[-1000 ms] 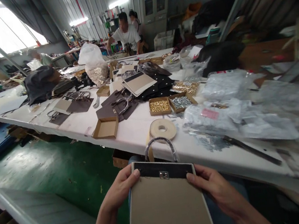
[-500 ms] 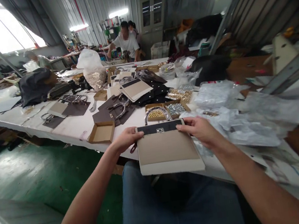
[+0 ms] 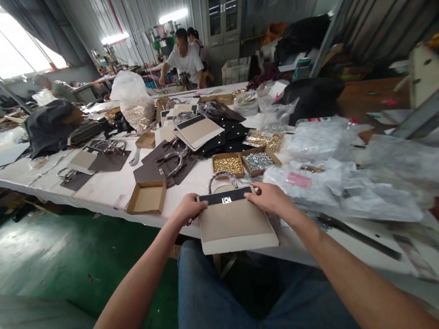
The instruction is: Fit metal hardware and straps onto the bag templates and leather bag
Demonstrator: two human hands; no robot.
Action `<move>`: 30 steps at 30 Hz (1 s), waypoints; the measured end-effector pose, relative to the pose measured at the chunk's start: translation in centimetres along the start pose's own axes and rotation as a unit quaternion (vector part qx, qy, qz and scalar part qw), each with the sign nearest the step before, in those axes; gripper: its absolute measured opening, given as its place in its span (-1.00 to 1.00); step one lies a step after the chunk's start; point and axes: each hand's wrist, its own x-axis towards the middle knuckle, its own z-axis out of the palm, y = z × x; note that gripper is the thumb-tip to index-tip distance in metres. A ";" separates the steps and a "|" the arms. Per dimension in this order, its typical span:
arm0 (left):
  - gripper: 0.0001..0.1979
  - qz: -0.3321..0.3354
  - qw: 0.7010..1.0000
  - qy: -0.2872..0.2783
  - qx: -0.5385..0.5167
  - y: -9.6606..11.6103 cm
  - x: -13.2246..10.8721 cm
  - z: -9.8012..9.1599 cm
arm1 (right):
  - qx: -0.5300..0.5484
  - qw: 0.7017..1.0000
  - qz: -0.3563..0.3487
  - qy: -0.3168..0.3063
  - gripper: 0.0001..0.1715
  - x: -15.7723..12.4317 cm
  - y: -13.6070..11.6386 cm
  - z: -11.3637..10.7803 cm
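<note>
Fingers (image 3: 201, 206) of left hand (image 3: 187, 209) and right hand (image 3: 270, 197) gripping one panel (image 3: 236, 222), one handle (image 3: 221, 174) above, two filled boxes (image 3: 260, 172)

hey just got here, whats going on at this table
A person seated at the white-covered table is holding a beige panel by its upper corners, left hand on one side and right hand on the other. A curved handle shows at its top edge, and a metal fitting sits on its dark strip. Just beyond are boxes of gold-coloured pieces and silvery pieces. Across the table, someone in a white shirt stands.
</note>
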 end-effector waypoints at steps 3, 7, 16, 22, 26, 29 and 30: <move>-0.67 0.015 1.000 0.013 -0.022 0.2 0.5 0.2 | 0.023 0.998 0.033 -0.053 -0.41 0.8 -0.1 -0.5; -0.55 0.029 0.997 0.029 -0.059 -0.7 0.3 0.5 | -0.010 0.991 0.075 -0.113 -0.42 1.4 -1.0 -1.7; -0.47 0.046 0.992 0.022 -0.119 -2.3 0.4 0.5 | -0.194 0.972 0.099 -0.083 -0.19 0.2 -2.6 -3.1; -0.45 0.020 0.986 -0.024 -0.165 -2.6 0.9 0.2 | -0.173 0.983 0.043 -0.043 -0.44 -2.1 -4.2 -4.6; -0.51 0.019 0.983 -0.036 -0.179 -3.2 1.4 0.7 | -0.119 0.982 -0.134 0.058 -0.64 -9.0 -8.0 -8.9; -0.53 0.020 0.984 -0.042 -0.170 -3.4 2.0 0.9 | 0.038 0.931 -0.361 -0.042 -0.61 -19.3 -9.9 -10.8; -0.53 0.017 0.984 -0.045 -0.169 -3.4 2.2 1.0 | 0.090 0.906 -0.403 -0.087 -0.59 -22.7 -10.1 -10.6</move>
